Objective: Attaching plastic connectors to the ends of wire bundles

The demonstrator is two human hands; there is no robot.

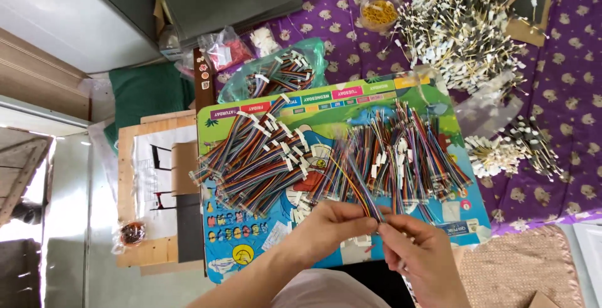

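I see my left hand and right hand meeting at six o'clock over the colourful board, fingers pinched shut on a thin bundle of coloured wires that runs up toward twelve. It touches the big wire pile spread across the board. A white-tipped heap sits at one o'clock.

My left hand and right hand meet low in the frame, just right of centre, fingertips pinched together and touching. My left forearm runs up from the bottom edge.
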